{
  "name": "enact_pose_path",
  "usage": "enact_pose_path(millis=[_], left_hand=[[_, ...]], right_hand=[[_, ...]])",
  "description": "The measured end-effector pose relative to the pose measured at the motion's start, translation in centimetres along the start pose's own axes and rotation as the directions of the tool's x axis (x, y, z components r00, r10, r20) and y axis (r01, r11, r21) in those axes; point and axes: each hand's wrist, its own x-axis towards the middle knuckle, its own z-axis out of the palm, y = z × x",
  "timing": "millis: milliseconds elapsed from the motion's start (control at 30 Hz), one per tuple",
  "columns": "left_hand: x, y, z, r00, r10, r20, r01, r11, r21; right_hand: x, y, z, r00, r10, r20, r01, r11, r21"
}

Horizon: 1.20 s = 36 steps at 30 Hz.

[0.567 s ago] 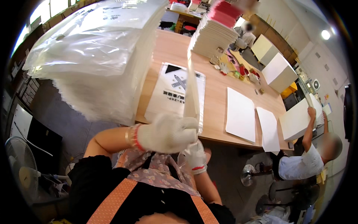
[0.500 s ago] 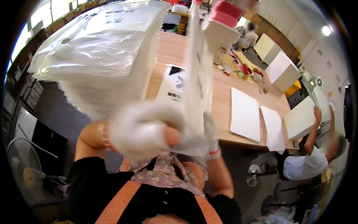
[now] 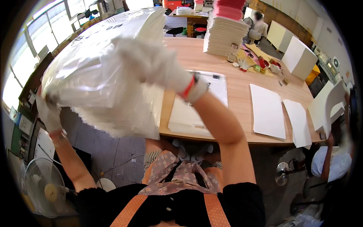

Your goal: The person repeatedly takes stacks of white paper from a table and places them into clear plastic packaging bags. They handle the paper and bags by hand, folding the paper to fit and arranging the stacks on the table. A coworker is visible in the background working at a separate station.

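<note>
A tall stack of clear plastic packets (image 3: 94,81) with white contents and dark print stands at the left. My left hand (image 3: 49,113), in a white glove, is closed at the stack's left corner, on a plastic packet there. My right hand (image 3: 151,64), also gloved, is over the stack's right part and smeared by motion; its fingers cannot be made out, nor whether it touches the plastic. A flat packet in clear plastic (image 3: 196,117) lies on the wooden table (image 3: 238,75) just right of the stack, partly behind my right forearm.
White sheets (image 3: 267,111) lie on the table's right side. Farther back stand a tall white pile with pink on top (image 3: 225,34), a glass jar (image 3: 232,53) and small clutter. A co-worker (image 3: 329,162) handles a white sheet at the right. A fan (image 3: 45,187) stands lower left.
Both hands have moved from in front of me to the stack, the left to its corner, the right over it. The packet held upright between them no longer stands there.
</note>
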Motion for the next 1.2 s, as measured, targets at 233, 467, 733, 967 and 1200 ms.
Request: enact_pose_path(millis=[233,467,733,967,1200], left_hand=[[-27.5,-15.9,12.2,0.701,-0.662,0.264,0.537,0.734,0.416],[-35.5,-22.4,28.6,0.544,-0.241,0.804,-0.223,0.882,0.416],[-33.0,-27.6,33.8,0.151,-0.615,0.774,0.055,0.787,0.615],[-29.1,-23.7,35.6,0.133,-0.536,0.834,-0.3,0.78,0.549],[-26.0,-30.4,35.0,0.405,-0.827,0.39,0.839,0.506,0.201]], right_hand=[[-16.4,-4.5,5.6,0.586,0.212,0.782,-0.465,0.879,0.11],[-34.8,-5.8,6.5,0.429,0.723,0.541,-0.884,0.459,0.088],[-37.8,-6.4,2.6,0.02,0.9,0.436,-0.904,-0.17,0.392],[-34.7,7.4,5.1,-0.003,0.943,0.333,-0.229,-0.325,0.918],[-34.8,15.0,0.2,-0.079,0.972,0.223,-0.966,-0.019,-0.259]])
